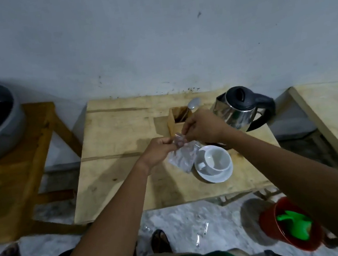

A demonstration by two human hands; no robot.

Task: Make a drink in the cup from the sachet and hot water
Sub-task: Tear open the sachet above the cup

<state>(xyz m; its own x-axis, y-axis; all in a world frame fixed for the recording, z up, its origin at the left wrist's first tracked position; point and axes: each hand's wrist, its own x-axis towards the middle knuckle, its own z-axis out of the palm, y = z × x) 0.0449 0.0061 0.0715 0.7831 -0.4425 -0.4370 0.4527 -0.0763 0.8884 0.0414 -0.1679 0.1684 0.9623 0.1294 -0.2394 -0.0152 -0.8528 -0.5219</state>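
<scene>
Head cam, looking down: both hands pinch the top edge of a silvery sachet, left hand w/ fingers closed on one corner, right hand on the other. Sachet hangs just above the wooden worktop, right beside the white cup on its saucer. Cup looks empty. Steel kettle stands behind the cup, nr the wall. Red bucket on the floor at right.

Grey scuffed wall, pale wooden table, speckled floor.
</scene>
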